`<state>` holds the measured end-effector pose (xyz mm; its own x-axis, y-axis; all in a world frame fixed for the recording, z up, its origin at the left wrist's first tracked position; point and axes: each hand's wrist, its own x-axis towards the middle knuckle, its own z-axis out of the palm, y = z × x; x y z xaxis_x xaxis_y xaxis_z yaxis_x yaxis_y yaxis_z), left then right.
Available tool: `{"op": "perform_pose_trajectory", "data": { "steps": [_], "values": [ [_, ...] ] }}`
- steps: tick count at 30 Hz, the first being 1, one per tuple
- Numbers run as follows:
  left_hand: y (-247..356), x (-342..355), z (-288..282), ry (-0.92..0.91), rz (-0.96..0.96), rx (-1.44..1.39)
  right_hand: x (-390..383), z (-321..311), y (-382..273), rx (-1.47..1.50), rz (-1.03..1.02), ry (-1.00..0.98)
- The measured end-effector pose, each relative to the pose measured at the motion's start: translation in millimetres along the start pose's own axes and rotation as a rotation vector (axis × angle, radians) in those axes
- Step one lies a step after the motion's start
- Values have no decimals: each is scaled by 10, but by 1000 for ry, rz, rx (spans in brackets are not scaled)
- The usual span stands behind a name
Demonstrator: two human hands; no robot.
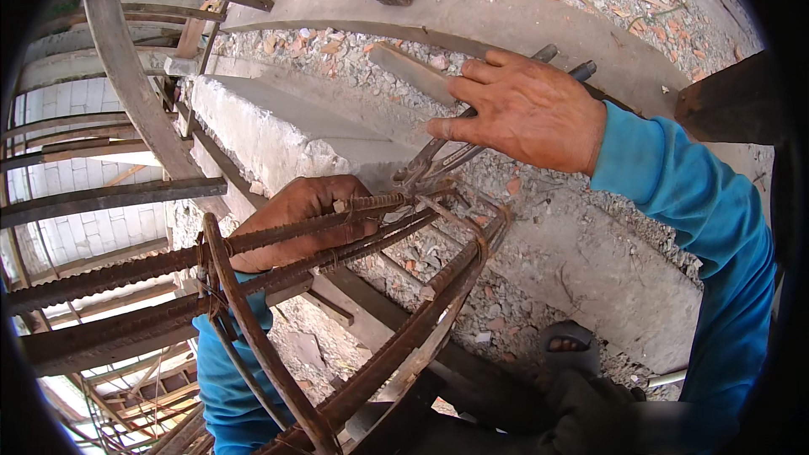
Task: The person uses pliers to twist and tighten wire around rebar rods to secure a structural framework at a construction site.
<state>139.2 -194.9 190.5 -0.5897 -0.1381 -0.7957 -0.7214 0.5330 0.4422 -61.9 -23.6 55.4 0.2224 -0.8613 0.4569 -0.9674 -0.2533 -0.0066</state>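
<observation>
Gripping a rebar cage point(403, 341) with the left hand point(291, 200); resting the right hand point(527, 109) palm-down over pincers point(421, 167).
Showing the cage below both hands, left fingers point(333, 238) wrapped round an upper bar point(261, 238), pincers near its end between the hands, right grip too hidden to judge; farther off, a concrete block point(278, 131) beyond the left hand, rubble point(598, 0) beyond the right.

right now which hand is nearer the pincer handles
Right: the right hand is over the pincer handles; the left hand is on a ribbed rebar, lower and farther left.
</observation>
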Motion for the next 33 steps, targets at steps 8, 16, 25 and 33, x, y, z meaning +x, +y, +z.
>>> {"op": "perform_pose_trajectory", "data": {
  "steps": [8,16,25,33],
  "values": [
    [11,-85,71,126,99,-56,-19,-340,-303,257,346,-348],
    [35,111,101,140,174,83,-178,-178,-486,260,367,-103],
    [70,180,92,148,191,83,369,-705,-81,293,191,-661],
    [-85,70,90,117,194,-101,685,-852,-108,303,280,-1170]
  ]
}}
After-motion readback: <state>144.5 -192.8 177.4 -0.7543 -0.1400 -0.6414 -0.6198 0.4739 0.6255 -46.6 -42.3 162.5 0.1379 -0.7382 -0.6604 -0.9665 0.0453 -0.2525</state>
